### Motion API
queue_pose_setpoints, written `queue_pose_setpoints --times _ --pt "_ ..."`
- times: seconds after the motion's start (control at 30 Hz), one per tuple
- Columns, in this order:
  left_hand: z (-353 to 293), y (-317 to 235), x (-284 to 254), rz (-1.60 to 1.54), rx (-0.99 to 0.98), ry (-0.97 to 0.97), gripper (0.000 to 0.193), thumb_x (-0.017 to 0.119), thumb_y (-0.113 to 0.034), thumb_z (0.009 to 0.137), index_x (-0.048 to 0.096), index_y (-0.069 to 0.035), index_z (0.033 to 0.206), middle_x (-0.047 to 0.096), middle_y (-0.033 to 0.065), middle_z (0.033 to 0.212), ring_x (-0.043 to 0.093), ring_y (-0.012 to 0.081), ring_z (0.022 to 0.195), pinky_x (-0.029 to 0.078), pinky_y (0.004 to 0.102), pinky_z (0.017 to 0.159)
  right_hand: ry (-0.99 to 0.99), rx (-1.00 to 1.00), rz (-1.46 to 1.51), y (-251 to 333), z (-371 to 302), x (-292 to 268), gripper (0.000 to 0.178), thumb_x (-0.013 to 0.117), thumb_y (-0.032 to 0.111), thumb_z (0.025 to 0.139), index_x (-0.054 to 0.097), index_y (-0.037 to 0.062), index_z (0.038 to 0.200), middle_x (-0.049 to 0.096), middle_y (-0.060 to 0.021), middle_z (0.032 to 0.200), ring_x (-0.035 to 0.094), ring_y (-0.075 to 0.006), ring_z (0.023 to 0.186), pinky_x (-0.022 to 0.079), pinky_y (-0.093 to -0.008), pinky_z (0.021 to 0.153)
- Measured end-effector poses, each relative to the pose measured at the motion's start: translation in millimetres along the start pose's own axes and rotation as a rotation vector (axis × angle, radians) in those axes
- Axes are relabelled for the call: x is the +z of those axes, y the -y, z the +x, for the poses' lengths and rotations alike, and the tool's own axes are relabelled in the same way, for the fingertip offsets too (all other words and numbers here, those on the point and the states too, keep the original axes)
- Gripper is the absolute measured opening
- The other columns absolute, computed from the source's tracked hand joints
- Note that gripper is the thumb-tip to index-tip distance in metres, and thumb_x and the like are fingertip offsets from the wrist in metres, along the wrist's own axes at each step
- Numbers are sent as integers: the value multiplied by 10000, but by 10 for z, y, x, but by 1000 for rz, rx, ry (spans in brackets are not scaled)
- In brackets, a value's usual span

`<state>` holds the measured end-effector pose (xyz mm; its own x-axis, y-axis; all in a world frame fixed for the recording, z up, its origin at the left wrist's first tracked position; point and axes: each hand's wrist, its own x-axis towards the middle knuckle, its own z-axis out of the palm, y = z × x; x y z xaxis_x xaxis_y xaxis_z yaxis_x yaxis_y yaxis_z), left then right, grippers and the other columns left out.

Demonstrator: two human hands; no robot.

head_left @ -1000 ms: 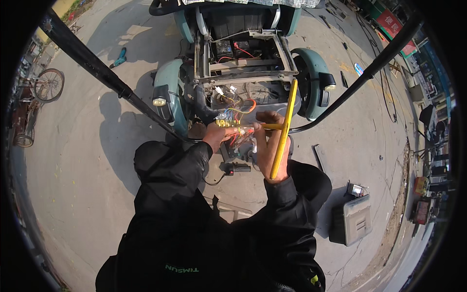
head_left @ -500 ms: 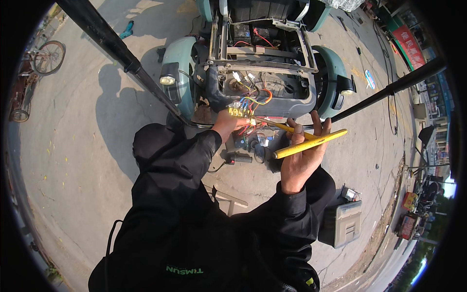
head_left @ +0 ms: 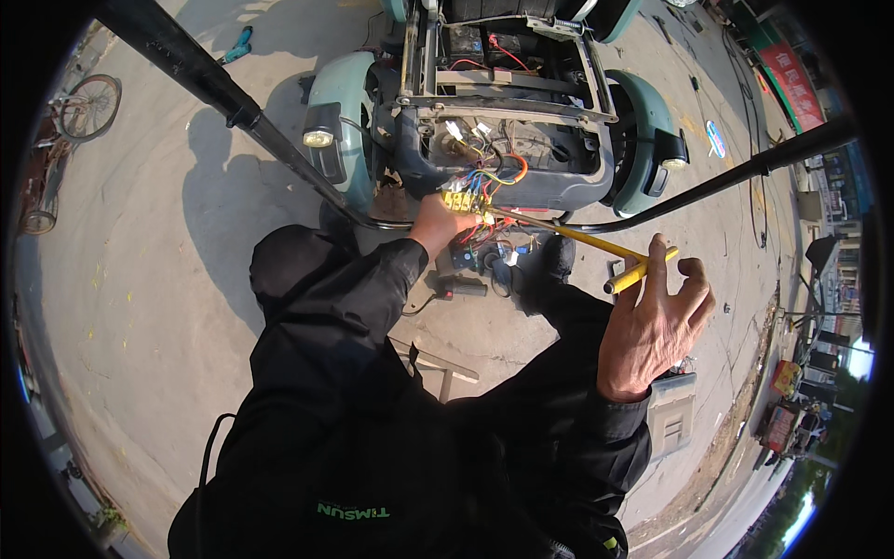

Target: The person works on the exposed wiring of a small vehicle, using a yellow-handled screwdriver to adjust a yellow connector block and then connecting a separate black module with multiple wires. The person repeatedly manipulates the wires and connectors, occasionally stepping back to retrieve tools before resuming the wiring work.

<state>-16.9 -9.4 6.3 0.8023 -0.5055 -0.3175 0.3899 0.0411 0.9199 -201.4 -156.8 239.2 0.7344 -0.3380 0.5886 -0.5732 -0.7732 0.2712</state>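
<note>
My left hand (head_left: 438,226) grips a yellow terminal block (head_left: 461,200) with several coloured wires (head_left: 498,182) running into it. At the right, my right hand (head_left: 656,326) has its fingers on the crossbar of a yellow T-handle screwdriver (head_left: 601,244). The shaft of that tool slants left, and its thin metal end reaches the right side of the block; the exact contact at the tip is too small to make out. Just beyond the block is the opened front of a pale green vehicle (head_left: 340,116), its wiring exposed.
Black bars (head_left: 279,154) rise on both sides of the work. Loose wires and a handlebar grip (head_left: 461,287) lie below my hands. A grey plastic box (head_left: 672,415) stands by my right forearm. Farther off lie a teal power tool (head_left: 239,45) and a bicycle wheel (head_left: 90,107).
My right hand has moved right and toward me, and the T-handle's crossbar has turned and shifted right with it. My left hand still holds the terminal block in nearly the same place.
</note>
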Motion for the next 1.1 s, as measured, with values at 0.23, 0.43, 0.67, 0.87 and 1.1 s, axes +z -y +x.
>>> queue_pose_setpoints --times 0.23,0.43,0.67,0.87,1.1 --pt "5 13 44 158 103 -65 283 796 -72 787 716 13 1045 731 31 954 652 87 831 514 272 751 903 -425 574 -420 222 -71 470 780 85 792 613 -18 1219 677 -200 909 666 -377 812 537 -421 729" --pt "90 191 30 192 128 -82 236 768 -39 808 713 28 1028 739 31 953 666 77 823 523 243 722 1111 228 1150 -285 -150 84 370 571 153 955 598 -80 1241 631 -134 829 549 -180 595 468 -272 589" --pt "101 220 36 38 154 -36 268 764 -33 821 710 30 1075 742 33 1002 659 68 877 527 239 768 1202 1401 1850 -199 -273 63 446 591 334 983 588 -42 1223 495 -12 746 375 -62 499 274 -210 429" --pt "106 61 -34 280 180 -21 285 802 -94 812 712 22 1056 743 40 990 664 88 855 519 267 757 251 281 1052 39 -298 48 726 651 323 985 292 -17 1517 681 -197 1123 698 -157 716 564 -253 675" --pt "8 -11 -4 128 105 12 254 811 -95 817 711 -2 1031 736 58 948 666 102 789 504 269 696 203 -130 759 -69 -22 -48 350 531 4 945 573 -17 1292 470 -338 1432 597 -481 1185 598 -450 831"
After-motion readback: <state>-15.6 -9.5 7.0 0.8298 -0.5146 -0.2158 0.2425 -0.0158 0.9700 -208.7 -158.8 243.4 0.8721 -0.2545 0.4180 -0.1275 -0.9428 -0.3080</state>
